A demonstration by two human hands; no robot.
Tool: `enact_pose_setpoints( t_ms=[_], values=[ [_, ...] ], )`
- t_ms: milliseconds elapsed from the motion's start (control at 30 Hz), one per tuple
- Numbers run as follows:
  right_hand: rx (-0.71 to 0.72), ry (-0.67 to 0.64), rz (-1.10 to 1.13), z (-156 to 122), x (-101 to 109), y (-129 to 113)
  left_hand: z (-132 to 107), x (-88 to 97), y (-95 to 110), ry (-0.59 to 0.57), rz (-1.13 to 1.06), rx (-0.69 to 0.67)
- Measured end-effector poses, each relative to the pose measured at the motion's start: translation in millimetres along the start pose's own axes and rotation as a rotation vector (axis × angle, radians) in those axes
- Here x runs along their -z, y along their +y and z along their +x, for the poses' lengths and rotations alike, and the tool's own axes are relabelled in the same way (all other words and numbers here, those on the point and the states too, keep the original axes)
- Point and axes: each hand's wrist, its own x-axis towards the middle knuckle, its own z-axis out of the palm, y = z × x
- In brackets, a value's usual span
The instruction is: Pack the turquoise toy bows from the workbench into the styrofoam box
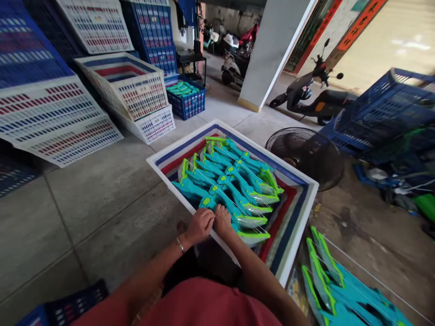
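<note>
My left hand [201,224] and my right hand [222,220] meet, both closed, over the near edge of a white crate [299,235] on the floor. Between them they pinch the grip end of the nearest teal and green toy bow [249,222]. Several more toy bows [234,174] lie in a neat row inside the crate, each with a thin white string. A bracelet [180,245] sits on my left wrist.
More toy bows [336,290] lie at lower right. A black floor fan [307,154] stands behind the crate. Stacked white crates [132,90] and blue crates [390,108] line the sides. Scooters [312,102] are parked beyond a pillar [272,50].
</note>
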Motion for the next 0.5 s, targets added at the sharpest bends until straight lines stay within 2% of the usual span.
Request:
enact_pose_setpoints(
  t_ms=[100,167,267,333,433,500],
  values=[
    [0.014,0.009,0.014,-2.6,-4.6,-4.9,28.3,10.1,-31.8,-0.136,0.132,0.088],
    [0.01,-0.006,0.005,-7.2,-3.5,-10.4,41.4,16.5,-50.8,-0.303,0.197,0.138],
    [-0.028,-0.042,0.015,-14.1,0.4,-25.2,45.9,22.6,-68.7,-0.562,0.287,0.13],
    [-0.051,-0.048,0.05,-10.3,1.5,-34.2,43.6,22.7,-81.3,-0.6,0.399,0.086],
    [-0.06,-0.026,0.086,6.1,0.5,-35.8,41.9,16.2,-110.5,-0.59,0.497,0.012],
    [0.018,-0.005,0.066,10.7,0.8,-28.4,42.0,9.5,-133.5,-0.586,0.483,-0.057]
  ],
)
